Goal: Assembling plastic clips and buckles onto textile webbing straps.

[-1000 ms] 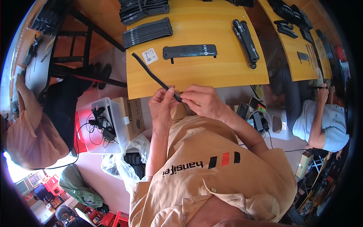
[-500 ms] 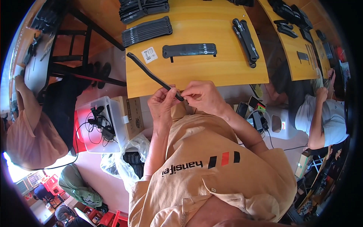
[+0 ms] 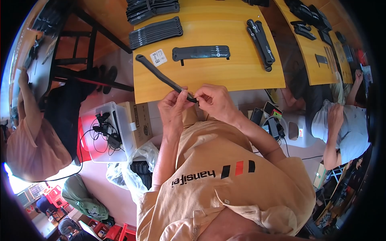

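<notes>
Between my hands is a long black strap (image 3: 159, 76) with a rounded far end, slanting up and left over the table's near edge. My left hand (image 3: 173, 105) is closed round it near its lower end. The fingertips of my right hand (image 3: 216, 101) pinch the same lower end, which is partly hidden by the fingers. Beyond them on the table lies a bundle of flat black straps (image 3: 201, 53) with pale print, two narrow dark tabs sticking out below it. Left of that bundle is a white label (image 3: 158, 57).
The yellow table (image 3: 225, 76) also bears a fanned stack of black straps (image 3: 156, 33), a larger pile (image 3: 152, 10) and a bundle (image 3: 260, 45) at right. Below left stands a clear bin (image 3: 105, 132) with cables beside a cardboard box (image 3: 138, 124). Co-workers sit on both sides.
The strap has turned slightly in my fingers, and its far end has shifted a little to the right. Both hands keep their hold. The right co-worker's arms have moved.
</notes>
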Motion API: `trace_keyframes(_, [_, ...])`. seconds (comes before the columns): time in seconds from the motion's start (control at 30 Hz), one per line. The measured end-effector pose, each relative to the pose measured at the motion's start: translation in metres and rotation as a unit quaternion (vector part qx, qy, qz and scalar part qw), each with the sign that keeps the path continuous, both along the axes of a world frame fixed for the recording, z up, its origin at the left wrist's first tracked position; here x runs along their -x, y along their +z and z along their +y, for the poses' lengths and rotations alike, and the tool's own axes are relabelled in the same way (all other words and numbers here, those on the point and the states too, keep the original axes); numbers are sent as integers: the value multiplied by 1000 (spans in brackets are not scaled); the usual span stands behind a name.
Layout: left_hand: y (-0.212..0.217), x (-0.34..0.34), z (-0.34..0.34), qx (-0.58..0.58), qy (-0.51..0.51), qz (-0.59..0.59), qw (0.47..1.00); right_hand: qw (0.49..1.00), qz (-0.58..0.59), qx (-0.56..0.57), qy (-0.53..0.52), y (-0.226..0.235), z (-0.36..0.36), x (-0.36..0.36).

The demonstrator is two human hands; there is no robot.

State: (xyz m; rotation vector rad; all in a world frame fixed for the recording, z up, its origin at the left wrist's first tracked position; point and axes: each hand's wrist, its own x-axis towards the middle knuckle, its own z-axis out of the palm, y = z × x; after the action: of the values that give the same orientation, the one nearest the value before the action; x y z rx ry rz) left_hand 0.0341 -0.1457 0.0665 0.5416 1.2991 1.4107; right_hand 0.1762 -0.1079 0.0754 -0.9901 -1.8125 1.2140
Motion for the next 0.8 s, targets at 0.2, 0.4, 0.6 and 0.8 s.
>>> trace_keyframes(0.2, [17, 11, -5, 55, -133, 312, 939, 999, -5, -22, -39, 1, -7, 3])
trace_keyframes(0.4, [17, 18, -7, 53, -220, 254, 940, 998, 33, 58, -11, 8, -8, 6])
trace_keyframes(0.6, [19, 21, -9, 47, -288, 201, 935, 978, 89, 186, 30, -12, -4, 4])
trace_keyframes(0.8, [24, 29, -13, 44, -333, 123, 934, 885, 192, 385, 176, -11, 12, -8])
